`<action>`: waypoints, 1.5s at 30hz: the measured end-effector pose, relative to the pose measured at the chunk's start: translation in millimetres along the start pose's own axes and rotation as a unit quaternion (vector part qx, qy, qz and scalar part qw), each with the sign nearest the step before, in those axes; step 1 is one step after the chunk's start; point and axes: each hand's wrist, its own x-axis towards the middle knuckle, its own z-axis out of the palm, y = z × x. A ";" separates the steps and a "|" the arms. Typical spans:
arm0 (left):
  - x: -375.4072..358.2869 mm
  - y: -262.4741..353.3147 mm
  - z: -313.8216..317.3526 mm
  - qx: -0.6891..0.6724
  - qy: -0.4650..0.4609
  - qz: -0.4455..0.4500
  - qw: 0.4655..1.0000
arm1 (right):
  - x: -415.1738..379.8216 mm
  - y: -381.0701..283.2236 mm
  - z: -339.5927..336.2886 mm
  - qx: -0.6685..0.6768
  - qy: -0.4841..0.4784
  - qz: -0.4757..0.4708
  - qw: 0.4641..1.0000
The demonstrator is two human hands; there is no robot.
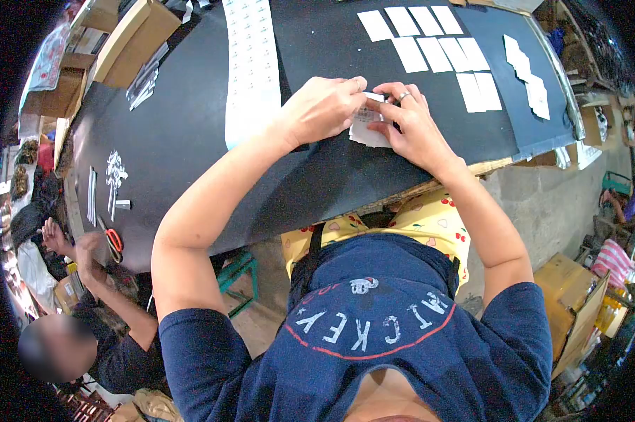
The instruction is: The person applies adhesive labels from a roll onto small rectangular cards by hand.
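Both hands meet over a small white card (pixel 368 129) lying on the black table (pixel 191 141), near its front edge. The left hand (pixel 324 109) pinches the card's upper edge with fingers closed together on it; the right hand (pixel 412 126), a ring on one finger, presses down on the card's right side, fingertips together against it.

Just left of the hands a long white label strip (pixel 250 63) runs away across the table. Beyond the hands lie nine white cards in rows (pixel 430 46), with more overlapping slips (pixel 527 74) to their right; their number is hard to tell. Far left on the table sit red-handled scissors (pixel 113 241) and a scatter of small white pieces (pixel 115 176). A cardboard box (pixel 134 39) stands at the far left corner. A co-worker's hands (pixel 71 246) work at the left edge, well apart from the card.
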 end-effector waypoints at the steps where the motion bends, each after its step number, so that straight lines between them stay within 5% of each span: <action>1: -0.4 -1.3 0.4 0.000 0.000 -0.001 1.000 | 0.1 -0.1 -0.2 0.000 -0.001 -0.001 1.000; 13: -16.6 -20.9 -15.5 0.054 0.078 -0.182 0.979 | 1.7 -1.5 -5.3 0.007 -0.016 0.000 1.000; 18: -20.2 15.7 -14.1 -0.197 0.039 -0.286 0.937 | 1.1 -0.2 -4.3 0.016 -0.006 -0.003 1.000; 23: -22.4 16.4 -1.2 -0.257 0.089 -0.281 0.921 | 1.2 -1.5 -4.9 0.025 -0.007 0.000 1.000; 26: -20.4 7.1 3.9 -0.182 0.087 -0.187 0.961 | 1.7 -1.2 -5.4 0.021 -0.011 -0.003 1.000; 36: -3.4 -9.9 -6.0 -0.251 -0.013 -0.292 0.923 | 1.1 -1.2 -4.8 0.012 -0.015 -0.001 1.000; 38: 1.2 -10.5 -12.3 -0.321 -0.071 -0.358 0.874 | 0.9 -0.6 -4.5 0.011 -0.014 0.000 1.000; 45: 3.0 -15.3 -7.4 -0.318 -0.086 -0.369 0.869 | 0.3 0.2 -3.6 0.014 -0.013 0.002 1.000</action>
